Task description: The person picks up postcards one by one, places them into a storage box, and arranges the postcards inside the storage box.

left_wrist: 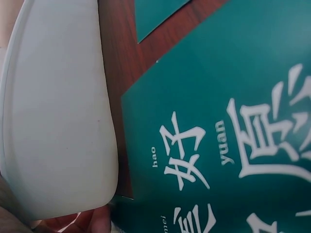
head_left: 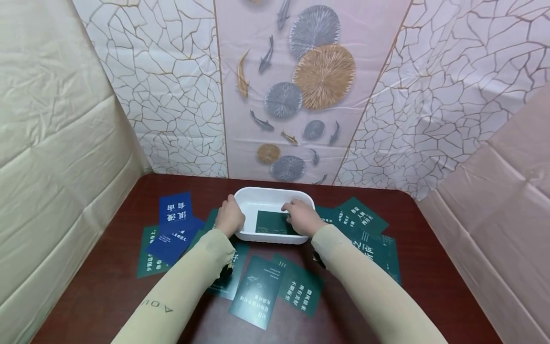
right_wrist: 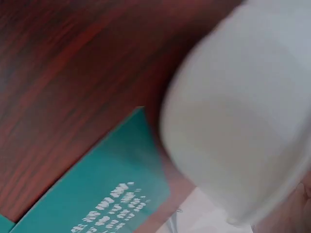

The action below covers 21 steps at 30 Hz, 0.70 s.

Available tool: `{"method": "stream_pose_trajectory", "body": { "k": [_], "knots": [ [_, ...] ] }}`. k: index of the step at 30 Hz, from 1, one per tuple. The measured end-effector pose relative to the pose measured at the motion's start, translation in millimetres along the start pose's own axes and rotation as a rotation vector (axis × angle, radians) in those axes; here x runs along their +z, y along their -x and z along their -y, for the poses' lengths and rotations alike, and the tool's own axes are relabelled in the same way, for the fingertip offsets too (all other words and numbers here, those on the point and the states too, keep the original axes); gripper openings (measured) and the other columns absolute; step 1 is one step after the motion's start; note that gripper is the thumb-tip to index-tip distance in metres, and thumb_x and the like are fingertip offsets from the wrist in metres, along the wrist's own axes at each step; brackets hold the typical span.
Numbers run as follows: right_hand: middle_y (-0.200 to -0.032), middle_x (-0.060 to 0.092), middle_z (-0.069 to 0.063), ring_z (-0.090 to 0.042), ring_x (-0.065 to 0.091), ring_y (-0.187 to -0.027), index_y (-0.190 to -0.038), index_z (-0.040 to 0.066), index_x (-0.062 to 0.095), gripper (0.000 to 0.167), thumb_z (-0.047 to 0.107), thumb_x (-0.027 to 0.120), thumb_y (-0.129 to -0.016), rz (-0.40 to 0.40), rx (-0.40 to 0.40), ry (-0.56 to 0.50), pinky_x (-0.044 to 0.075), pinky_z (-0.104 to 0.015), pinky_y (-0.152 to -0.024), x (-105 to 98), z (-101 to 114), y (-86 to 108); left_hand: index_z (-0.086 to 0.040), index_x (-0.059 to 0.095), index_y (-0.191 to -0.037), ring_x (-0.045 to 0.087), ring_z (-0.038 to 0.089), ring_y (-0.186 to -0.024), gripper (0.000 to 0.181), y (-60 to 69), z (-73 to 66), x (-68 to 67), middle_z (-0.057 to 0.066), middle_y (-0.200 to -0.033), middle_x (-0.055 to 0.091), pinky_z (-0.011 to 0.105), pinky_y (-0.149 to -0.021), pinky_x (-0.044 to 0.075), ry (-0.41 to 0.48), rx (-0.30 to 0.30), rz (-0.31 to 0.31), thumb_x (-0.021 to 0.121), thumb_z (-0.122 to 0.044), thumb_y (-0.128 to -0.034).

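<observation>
A white rectangular tub (head_left: 275, 237) with rounded corners stands near the far side of the table. My left hand (head_left: 229, 216) grips its left end; in the left wrist view, part of the hand shows at the tub's outer wall (left_wrist: 58, 121). Inside the tub lies a dark green card (head_left: 271, 223) with small pale print. My right hand (head_left: 302, 217) reaches over the tub's right end, its curled fingers on the card's right part; the hand itself hides the exact contact. The right wrist view mostly shows the tub's outer wall (right_wrist: 233, 111).
Green printed cards (head_left: 259, 290) lie before the tub, some overlapping. More green cards (head_left: 363, 217) lie at the right. Blue cards (head_left: 175, 210) lie at the left over another green card (head_left: 148, 253). Patterned cloth (head_left: 180, 95) hangs behind the dark red wooden table (head_left: 107, 286).
</observation>
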State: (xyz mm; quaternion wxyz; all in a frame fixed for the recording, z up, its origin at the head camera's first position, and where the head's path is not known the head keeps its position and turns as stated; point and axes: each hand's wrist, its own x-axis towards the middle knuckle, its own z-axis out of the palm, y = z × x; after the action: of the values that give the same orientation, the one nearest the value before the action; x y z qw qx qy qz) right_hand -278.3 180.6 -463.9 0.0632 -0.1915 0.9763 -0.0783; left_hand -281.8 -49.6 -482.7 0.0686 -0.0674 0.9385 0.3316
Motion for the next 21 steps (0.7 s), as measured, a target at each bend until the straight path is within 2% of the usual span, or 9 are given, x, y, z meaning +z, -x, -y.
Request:
{"method": "stream_pose_trajectory", "body": {
  "k": [5,9,12,16,21],
  "knots": [
    [-0.125,0.052,-0.010,-0.024,0.050,-0.115,-0.129,0.011,0.060,0.034,0.013,0.063,-0.095,-0.082,0.005,-0.163,0.044,-0.041,-0.098,-21.9,-2.4,9.7,0.001,0.024,-0.145,0.051,0.037,-0.113,0.065,-0.3,1.1,1.6,0.024,-0.128,0.047,0.053,-0.094,0.045,0.004,0.005,-0.006,0.060,-0.008,-0.0908],
    [-0.129,0.051,-0.012,-0.028,0.049,-0.118,-0.132,0.010,0.057,0.036,0.016,0.059,-0.097,-0.148,0.053,-0.223,0.043,-0.046,-0.097,-42.7,-20.4,18.3,0.002,0.024,-0.145,0.051,0.038,-0.114,0.066,0.0,1.2,0.9,0.024,-0.129,0.046,0.054,-0.094,0.045,0.003,0.006,-0.003,0.060,-0.008,-0.0911],
    [-0.134,0.049,-0.013,-0.031,0.046,-0.123,-0.134,0.010,0.055,0.038,0.021,0.059,-0.098,-0.206,0.111,-0.254,0.040,-0.050,-0.100,-52.5,-46.9,27.2,0.001,0.024,-0.146,0.051,0.038,-0.114,0.067,0.0,1.4,1.1,0.024,-0.130,0.046,0.054,-0.094,0.045,0.006,0.010,-0.004,0.060,-0.009,-0.0910],
    [-0.141,0.045,-0.016,-0.034,0.041,-0.129,-0.140,0.008,0.048,0.050,0.031,0.059,-0.097,-0.233,0.180,-0.303,0.037,-0.054,-0.102,-56.0,-90.3,46.8,0.002,0.025,-0.145,0.052,0.038,-0.113,0.066,-0.6,2.0,1.6,0.025,-0.129,0.047,0.054,-0.093,0.045,0.006,0.023,-0.012,0.060,-0.009,-0.0908],
    [-0.145,0.034,-0.026,-0.042,0.036,-0.129,-0.145,0.001,0.035,0.067,0.040,0.058,-0.096,-0.172,0.278,-0.358,0.036,-0.059,-0.100,-54.5,-131.8,76.0,0.002,0.025,-0.145,0.051,0.038,-0.114,0.065,0.3,1.5,0.9,0.025,-0.129,0.047,0.054,-0.093,0.045,0.007,0.024,-0.013,0.060,-0.009,-0.0912]
  ]
}}
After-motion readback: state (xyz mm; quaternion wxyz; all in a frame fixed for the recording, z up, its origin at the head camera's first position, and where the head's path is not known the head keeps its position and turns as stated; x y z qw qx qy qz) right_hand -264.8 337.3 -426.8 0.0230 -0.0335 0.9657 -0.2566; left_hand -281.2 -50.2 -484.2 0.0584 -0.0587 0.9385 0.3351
